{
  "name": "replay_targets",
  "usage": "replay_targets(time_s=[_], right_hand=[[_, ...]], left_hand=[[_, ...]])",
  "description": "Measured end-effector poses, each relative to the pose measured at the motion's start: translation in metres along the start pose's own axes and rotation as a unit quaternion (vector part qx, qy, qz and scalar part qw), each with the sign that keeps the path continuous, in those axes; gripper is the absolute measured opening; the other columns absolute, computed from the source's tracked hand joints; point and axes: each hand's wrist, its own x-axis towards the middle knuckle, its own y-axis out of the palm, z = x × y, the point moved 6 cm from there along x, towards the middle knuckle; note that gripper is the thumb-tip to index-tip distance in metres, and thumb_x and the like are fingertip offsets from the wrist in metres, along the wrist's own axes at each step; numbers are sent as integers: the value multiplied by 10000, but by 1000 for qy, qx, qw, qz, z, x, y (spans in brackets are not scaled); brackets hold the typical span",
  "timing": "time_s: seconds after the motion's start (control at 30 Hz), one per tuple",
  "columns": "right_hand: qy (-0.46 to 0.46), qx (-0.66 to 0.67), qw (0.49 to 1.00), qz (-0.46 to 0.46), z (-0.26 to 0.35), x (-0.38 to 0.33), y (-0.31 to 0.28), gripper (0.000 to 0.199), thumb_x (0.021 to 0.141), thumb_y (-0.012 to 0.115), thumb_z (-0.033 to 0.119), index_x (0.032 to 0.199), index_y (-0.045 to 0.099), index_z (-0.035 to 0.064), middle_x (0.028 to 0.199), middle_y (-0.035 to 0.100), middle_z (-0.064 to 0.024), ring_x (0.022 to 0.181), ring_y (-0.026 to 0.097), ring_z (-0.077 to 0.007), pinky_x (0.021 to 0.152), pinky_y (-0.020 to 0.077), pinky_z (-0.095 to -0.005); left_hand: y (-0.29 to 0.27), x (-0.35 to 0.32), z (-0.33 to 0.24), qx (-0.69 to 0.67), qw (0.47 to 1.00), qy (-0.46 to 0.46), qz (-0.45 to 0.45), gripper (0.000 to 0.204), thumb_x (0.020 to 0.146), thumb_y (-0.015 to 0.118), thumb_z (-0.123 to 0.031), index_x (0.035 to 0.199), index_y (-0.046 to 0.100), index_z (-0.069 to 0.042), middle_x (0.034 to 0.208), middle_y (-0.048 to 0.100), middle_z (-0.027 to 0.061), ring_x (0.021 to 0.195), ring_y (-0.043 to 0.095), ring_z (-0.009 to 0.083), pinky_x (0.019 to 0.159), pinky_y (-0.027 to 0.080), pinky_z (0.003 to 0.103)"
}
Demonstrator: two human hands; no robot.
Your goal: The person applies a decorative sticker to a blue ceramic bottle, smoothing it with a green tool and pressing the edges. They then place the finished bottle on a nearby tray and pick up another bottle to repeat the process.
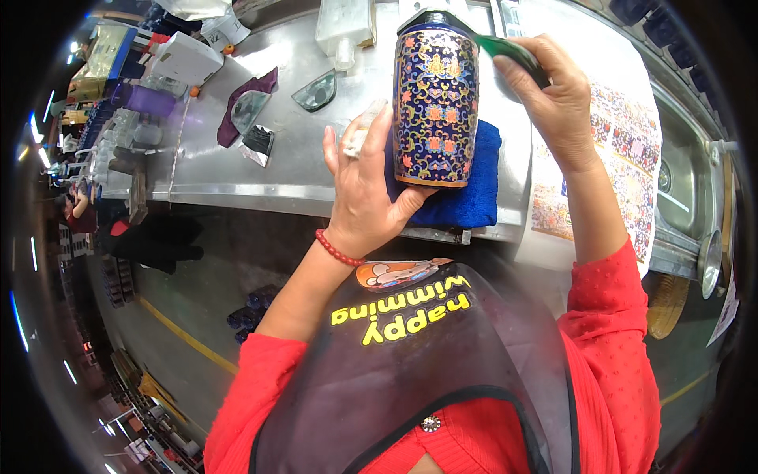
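A dark blue vase [436,110] with gold scrolls and coral flowers stands or leans at a blue folded towel [478,178]; its exact rest is hidden. My left hand [365,178] steadies it at the lower left, the thumb by the base. A crumpled white wad [355,142], perhaps tissue, sits among those fingers. Pinched in my right hand [557,99] is a flat green scraper [513,55], dark toward the hand, its tip close to the vase's upper right shoulder. Whether it touches the vase I cannot tell.
Patterned decal sheets [624,150] lie on white paper at the right, beside a metal sink [675,182]. On the metal table [300,158] are a half-round clear green piece [316,90], a purple cloth [237,103] and a clear bottle [344,31]. A white box [189,59] stands far left.
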Motion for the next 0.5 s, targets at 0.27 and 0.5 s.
replay_targets(time_s=[0.27,0.5], right_hand=[[-28,20,985,167,19,-75,-12,333,727,806,-51,1037,731,46,811,585,-64,703,553,-195,594,418,-313],[-205,-47,963,169,73,-66,-5,291,666,764,71,948,703,110,794,488,-12,718,522,-206,702,382,-370]], left_hand=[[-17,-27,-28,52,993,87,-62,339,924,688,-329,1231,738,-196,1269,690,101,1240,554,278,1223,68,585],[-23,-22,-33,60,988,127,-61,287,954,677,-303,1193,745,-160,1224,709,108,1208,572,301,1238,92,536]])
